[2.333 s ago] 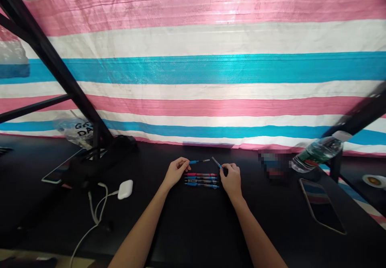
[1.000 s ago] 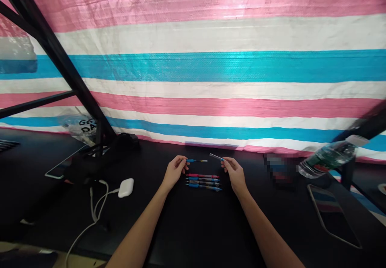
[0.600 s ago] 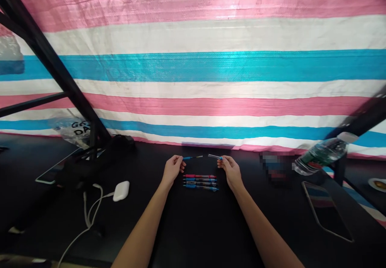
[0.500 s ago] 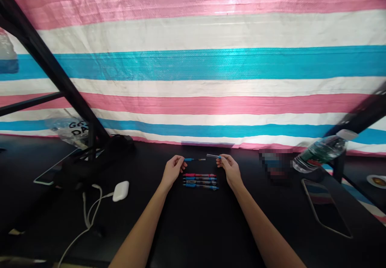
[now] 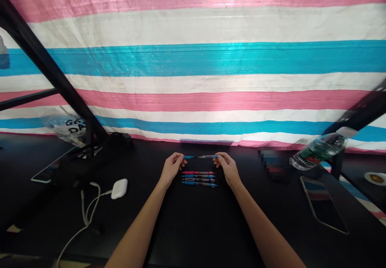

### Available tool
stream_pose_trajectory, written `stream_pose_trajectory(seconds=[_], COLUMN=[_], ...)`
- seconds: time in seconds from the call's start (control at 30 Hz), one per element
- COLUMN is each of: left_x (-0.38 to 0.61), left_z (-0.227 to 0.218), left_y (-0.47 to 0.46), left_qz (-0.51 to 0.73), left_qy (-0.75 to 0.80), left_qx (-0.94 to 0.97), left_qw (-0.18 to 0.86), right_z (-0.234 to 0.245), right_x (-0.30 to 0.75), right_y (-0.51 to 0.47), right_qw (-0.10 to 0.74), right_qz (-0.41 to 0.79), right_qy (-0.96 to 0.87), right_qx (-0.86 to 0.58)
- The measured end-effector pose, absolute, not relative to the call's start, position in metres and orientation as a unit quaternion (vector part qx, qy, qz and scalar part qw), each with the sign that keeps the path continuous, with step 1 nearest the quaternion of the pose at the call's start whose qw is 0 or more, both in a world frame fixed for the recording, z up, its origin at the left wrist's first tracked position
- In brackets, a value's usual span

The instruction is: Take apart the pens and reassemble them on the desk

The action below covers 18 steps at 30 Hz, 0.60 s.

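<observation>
My left hand (image 5: pixel 172 167) is closed on the blue grip section of a pen (image 5: pixel 189 157), its refill pointing right. Pinched in my right hand (image 5: pixel 226 167) is the clear pen barrel (image 5: pixel 208 156) with a blue end. The two parts lie in one line, and the refill's tail reaches the barrel's open end; how far inside it sits, I cannot make out. Just below, between my hands, a red pen (image 5: pixel 198 173) lies at the top of a row of several pens, with a blue pen (image 5: pixel 199 184) nearest me.
On the black table (image 5: pixel 193 228), a white earbud case (image 5: pixel 119 189) and white cable (image 5: pixel 88 215) lie left. A phone (image 5: pixel 324 204) and tilted water bottle (image 5: pixel 322 149) are at right, beside a blurred-out item (image 5: pixel 274 164). A striped sheet (image 5: pixel 193 59) hangs behind.
The gap between the two pen parts has closed: my right hand has brought the barrel level with the refill and onto its tail. The view has shifted slightly.
</observation>
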<state>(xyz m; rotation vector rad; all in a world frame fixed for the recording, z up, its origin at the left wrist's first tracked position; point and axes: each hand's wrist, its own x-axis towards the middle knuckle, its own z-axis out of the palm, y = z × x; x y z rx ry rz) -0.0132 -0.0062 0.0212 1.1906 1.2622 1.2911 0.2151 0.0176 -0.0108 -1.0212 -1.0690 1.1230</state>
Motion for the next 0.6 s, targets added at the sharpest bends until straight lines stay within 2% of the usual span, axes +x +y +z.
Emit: stream_pose_trajectory(seconds=[0.17, 0.33, 0.6], left_x=[-0.0077, -0.0038, -0.0054], left_z=[0.0220, 0.0247, 0.0290], left_y=[-0.0089, -0.0116, -0.0109], left_qz=[0.493, 0.482, 0.511], left_qy=[0.497, 0.501, 0.479], left_qx=[0.527, 0.573, 0.538], left_qw=[0.482, 0.435, 0.469], right_z=[-0.0057, -0.0029, -0.0026], right_x=[0.2147, 0.2148, 0.2135], right_y=[0.0127, 0.0101, 0.0107], right_qw=[0.568, 0.551, 0.532], right_qz=[0.510, 0.516, 0.531], right_qy=[-0.499, -0.525, -0.514], right_qx=[-0.411, -0.394, -0.413])
